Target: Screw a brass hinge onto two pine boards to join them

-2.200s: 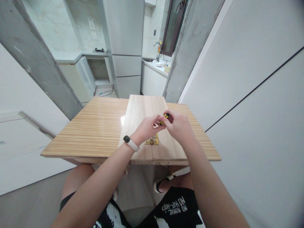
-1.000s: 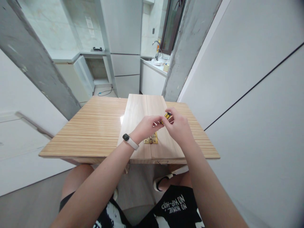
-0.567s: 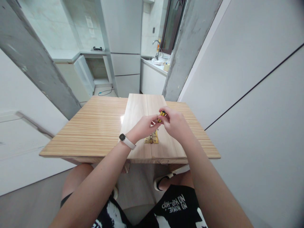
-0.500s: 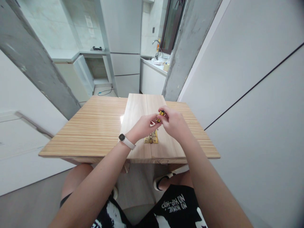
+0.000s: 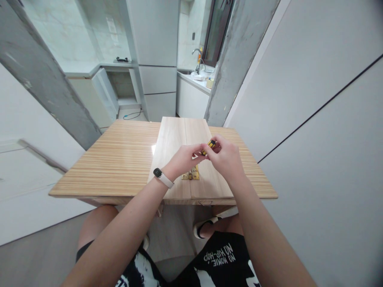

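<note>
Both hands meet above a pale wooden board (image 5: 170, 137) and hold a small black-and-yellow object (image 5: 208, 147), whose exact kind I cannot make out. My right hand (image 5: 226, 155) grips its upper end with curled fingers and the thumb across it. My left hand (image 5: 187, 157) pinches the lower left end, and its fingertips partly cover it. Below the hands, a yellow patterned packet (image 5: 195, 173) lies flat on the board. A small dark, shiny piece (image 5: 190, 175) rests on the packet, which the left hand partly hides.
The board lies across a striped wooden table (image 5: 119, 159), near whose front edge are my knees. A white cabinet wall (image 5: 314, 159) rises close on the right. Beyond the table stand a grey fridge (image 5: 158, 79) and a sink counter with a tap (image 5: 197, 56).
Both hands have shifted slightly right with the black-and-yellow object. It has turned to a flatter slant, and more of its length shows. The packet stays in place.
</note>
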Demonstrator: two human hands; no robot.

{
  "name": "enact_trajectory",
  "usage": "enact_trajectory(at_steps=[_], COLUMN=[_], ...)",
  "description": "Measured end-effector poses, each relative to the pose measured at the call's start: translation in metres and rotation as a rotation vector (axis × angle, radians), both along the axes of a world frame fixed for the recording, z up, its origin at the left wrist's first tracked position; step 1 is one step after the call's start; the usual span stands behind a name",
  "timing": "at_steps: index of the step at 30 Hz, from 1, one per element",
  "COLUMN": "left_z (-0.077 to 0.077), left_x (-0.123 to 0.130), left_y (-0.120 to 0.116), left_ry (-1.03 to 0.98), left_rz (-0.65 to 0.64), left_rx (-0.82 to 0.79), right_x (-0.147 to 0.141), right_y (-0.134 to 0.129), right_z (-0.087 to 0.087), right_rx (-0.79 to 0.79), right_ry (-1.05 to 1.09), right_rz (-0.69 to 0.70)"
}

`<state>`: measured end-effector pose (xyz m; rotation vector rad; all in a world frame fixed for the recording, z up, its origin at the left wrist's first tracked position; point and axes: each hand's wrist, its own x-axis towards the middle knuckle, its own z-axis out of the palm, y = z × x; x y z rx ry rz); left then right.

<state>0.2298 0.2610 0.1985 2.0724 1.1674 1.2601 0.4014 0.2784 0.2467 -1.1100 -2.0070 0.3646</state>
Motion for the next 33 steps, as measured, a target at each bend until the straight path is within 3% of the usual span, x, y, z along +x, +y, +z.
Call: enact_trajectory(at_steps=[8, 15, 19, 26, 33], left_z=[0.0, -0.008, -0.008, -0.005, 0.004], left_x=[0.005, -0.006, -0.008, -0.007, 0.0], left_y=[0.001, 0.005, 0.005, 0.002, 0.0], left_ry=[-0.04, -0.054, -0.098, -0.087, -0.053], left_rz=[-0.005, 0.029, -0.04, -0.089, 0.045], left_rx=[-0.024, -0.025, -0.069, -0.089, -0.031], right_x=[0.0, 0.009, 0.014, 0.009, 0.001], right_y=[-0.003, 0.003, 0.002, -0.002, -0.002], right_z=[-0.003, -0.005, 0.004, 0.006, -0.002], right_rx=[0.064, 0.052, 0.04, 0.006, 0.006], right_ry=[-0.047, -0.062, -0.125, -0.106, -0.015], right_rz=[-0.16, 0.198, 0.248, 0.116, -0.024])
